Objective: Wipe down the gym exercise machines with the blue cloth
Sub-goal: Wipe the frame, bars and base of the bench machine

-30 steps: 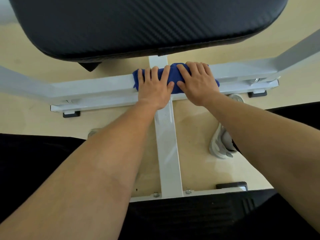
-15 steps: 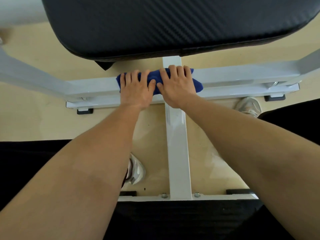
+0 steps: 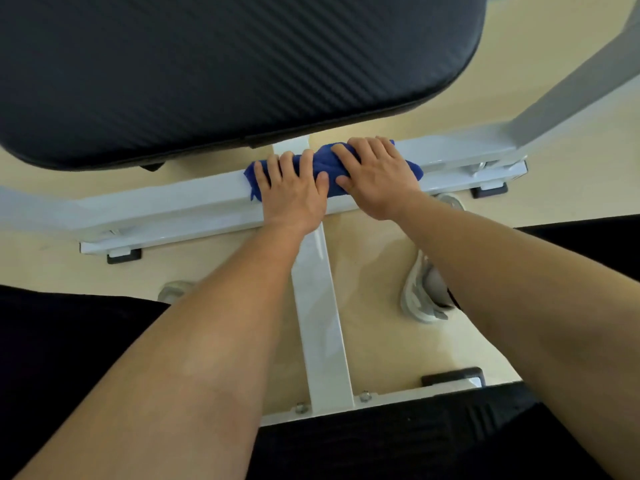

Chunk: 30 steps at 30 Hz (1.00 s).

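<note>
A bunched blue cloth [image 3: 329, 169] lies on the white crossbar [image 3: 173, 209] of the exercise machine, where the crossbar meets the central white bar [image 3: 318, 323]. My left hand [image 3: 294, 195] presses flat on the cloth's left end, fingers laid straight over it. Beside it, my right hand [image 3: 375, 178] presses on the right end the same way, and the two thumbs nearly meet. Most of the cloth is hidden under my hands. The black padded seat [image 3: 225, 71] hangs just beyond the crossbar.
The frame stands on a pale floor with black rubber feet [image 3: 123, 256] under the crossbar. A grey upright [image 3: 571, 88] rises at the right. My shoes [image 3: 422, 296] sit either side of the central bar. A black textured pad [image 3: 415, 441] lies at the near end.
Both hands slid the cloth left along the crossbar, then back right to the junction with the central bar. The camera shifted with them.
</note>
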### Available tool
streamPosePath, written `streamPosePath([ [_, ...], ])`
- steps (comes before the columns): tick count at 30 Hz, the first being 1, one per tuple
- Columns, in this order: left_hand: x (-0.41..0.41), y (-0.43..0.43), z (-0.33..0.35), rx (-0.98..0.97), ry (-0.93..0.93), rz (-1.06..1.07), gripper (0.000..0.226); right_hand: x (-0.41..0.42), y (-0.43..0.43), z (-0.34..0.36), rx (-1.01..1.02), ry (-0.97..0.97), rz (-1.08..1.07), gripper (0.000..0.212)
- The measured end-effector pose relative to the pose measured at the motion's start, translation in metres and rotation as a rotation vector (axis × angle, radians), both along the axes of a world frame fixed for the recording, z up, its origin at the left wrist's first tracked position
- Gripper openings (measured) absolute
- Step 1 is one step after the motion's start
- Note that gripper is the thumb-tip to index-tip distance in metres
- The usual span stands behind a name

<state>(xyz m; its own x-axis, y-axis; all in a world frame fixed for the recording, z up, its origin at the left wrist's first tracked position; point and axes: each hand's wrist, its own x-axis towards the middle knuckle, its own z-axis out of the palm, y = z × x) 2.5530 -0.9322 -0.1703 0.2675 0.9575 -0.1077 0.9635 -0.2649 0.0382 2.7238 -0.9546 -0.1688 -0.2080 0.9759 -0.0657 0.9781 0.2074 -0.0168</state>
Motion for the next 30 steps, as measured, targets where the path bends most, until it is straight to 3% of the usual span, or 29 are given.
streamPosePath([
  [18, 0.131, -0.005, -0.002, -0.009, 0.01, -0.243, 0.051, 0.142, -0.027, 0.004, -0.062, 0.011, -0.14, 0.058],
  [30, 0.157, 0.002, -0.005, -0.006, -0.013, -0.427, 0.061, 0.169, -0.04, 0.003, -0.085, 0.032, -0.278, 0.065],
])
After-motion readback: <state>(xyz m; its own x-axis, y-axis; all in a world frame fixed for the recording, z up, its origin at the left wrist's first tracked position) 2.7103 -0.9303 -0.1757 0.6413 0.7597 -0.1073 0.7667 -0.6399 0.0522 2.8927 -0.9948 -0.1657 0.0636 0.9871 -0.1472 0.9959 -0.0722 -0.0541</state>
